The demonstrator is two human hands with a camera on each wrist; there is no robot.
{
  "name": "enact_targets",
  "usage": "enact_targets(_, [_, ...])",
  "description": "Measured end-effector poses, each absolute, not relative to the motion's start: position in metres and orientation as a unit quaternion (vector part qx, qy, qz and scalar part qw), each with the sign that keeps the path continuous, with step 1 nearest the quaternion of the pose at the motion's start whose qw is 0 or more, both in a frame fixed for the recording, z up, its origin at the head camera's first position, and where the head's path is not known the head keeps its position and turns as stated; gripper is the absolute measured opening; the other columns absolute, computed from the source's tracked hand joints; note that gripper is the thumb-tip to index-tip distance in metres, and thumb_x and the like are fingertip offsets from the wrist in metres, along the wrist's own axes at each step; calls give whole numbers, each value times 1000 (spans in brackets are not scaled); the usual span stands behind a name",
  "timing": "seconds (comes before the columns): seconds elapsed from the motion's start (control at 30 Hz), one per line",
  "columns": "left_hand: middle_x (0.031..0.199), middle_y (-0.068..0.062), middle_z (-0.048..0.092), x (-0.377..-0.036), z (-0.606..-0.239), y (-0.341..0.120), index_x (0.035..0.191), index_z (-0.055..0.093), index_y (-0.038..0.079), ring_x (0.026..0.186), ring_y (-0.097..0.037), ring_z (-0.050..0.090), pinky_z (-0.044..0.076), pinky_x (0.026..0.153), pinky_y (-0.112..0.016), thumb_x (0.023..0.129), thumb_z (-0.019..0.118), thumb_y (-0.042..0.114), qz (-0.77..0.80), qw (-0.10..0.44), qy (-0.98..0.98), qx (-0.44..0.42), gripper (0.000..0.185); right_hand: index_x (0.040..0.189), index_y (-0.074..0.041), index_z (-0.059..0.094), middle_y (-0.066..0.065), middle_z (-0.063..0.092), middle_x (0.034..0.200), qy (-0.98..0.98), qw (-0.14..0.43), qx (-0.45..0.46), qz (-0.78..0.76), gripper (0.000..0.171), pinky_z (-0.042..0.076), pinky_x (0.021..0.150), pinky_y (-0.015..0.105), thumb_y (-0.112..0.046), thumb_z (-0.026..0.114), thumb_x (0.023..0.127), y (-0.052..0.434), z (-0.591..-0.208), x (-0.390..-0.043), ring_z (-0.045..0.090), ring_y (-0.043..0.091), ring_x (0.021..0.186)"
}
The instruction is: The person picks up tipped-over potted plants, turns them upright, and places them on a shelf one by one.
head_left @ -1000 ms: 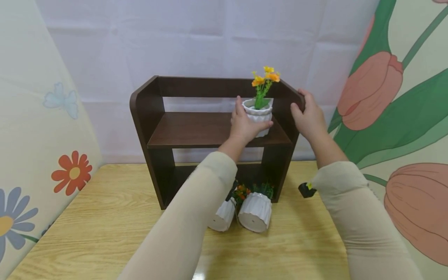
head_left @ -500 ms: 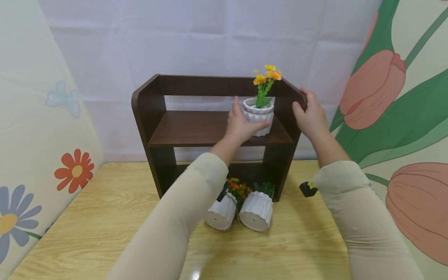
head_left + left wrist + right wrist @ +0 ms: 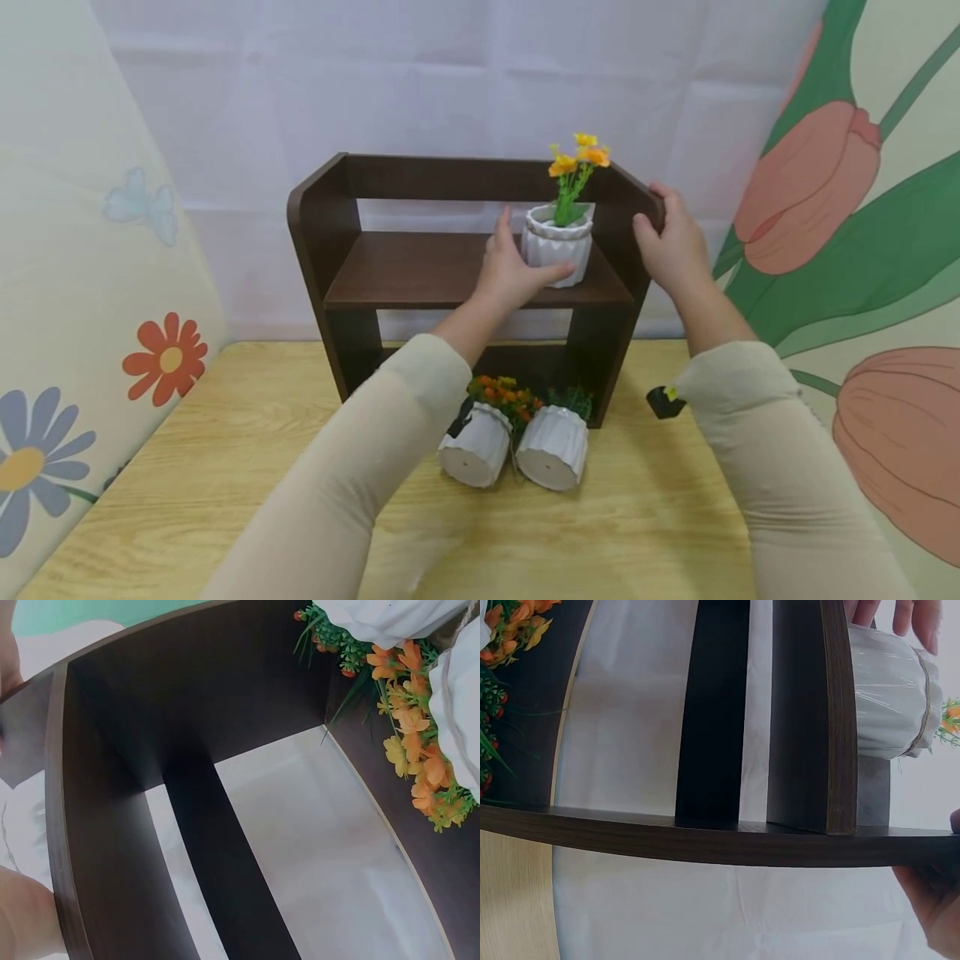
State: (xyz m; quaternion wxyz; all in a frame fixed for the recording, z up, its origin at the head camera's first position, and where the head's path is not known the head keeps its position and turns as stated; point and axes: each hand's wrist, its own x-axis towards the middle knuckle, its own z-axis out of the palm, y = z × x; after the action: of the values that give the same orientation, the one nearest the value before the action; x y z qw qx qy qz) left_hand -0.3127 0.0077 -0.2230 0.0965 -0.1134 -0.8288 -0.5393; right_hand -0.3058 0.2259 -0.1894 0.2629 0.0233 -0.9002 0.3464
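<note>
While my left grip [image 3: 513, 268] stood spread beside the upright white pot [image 3: 557, 254], its thumb stretched across the front, that pot sat on the upper board of the one brown shelf [image 3: 420, 265], just right of my palm. My right grip [image 3: 675, 246] pinched the right side panel [image 3: 618, 225]. I counted three pots: this one, bearing yellow-orange flowers [image 3: 593, 156], and two tipped pots [image 3: 553, 450] below. Compared with a second earlier, my left grip had drawn slightly leftward, uncovering more of both.
</note>
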Motion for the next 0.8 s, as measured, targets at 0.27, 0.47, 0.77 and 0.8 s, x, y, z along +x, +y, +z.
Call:
enact_targets(0.27, [160, -11, 24, -302, -226, -8, 158, 5, 24, 145, -29, 30, 35, 114, -49, 76, 83, 41, -542, 74, -827, -128, 115, 155, -20, 27, 22, 44, 149, -902, 258, 21, 347, 58, 36, 108, 57, -37, 40, 101, 225, -189, -307, 45, 42, 131])
enact_targets(0.47, [160, -9, 25, -294, -231, -20, 158, 4, 26, 147, -26, 28, 33, 116, -48, 75, 85, 37, -550, 56, -821, -143, 116, 155, -19, 26, 23, 44, 149, -903, 255, 22, 346, 58, 36, 108, 56, -37, 40, 101, 225, -189, -306, 46, 42, 130])
enact_targets(0.77, [161, -9, 23, -274, -240, -41, 158, 5, 24, 149, -26, 25, 31, 118, -46, 77, 84, 32, -546, 50, -816, -181, 113, 154, -18, 28, 23, 45, 148, -900, 260, 23, 348, 57, 37, 106, 57, -35, 40, 101, 225, -190, -307, 47, 43, 128])
enact_targets(0.8, [162, -8, 22, -272, -242, -43, 158, 5, 25, 149, -25, 25, 31, 118, -45, 77, 84, 32, -546, 48, -816, -184, 113, 154, -18, 28, 23, 45, 147, -900, 261, 23, 348, 57, 37, 106, 57, -35, 40, 101, 225, -190, -307, 47, 43, 128])
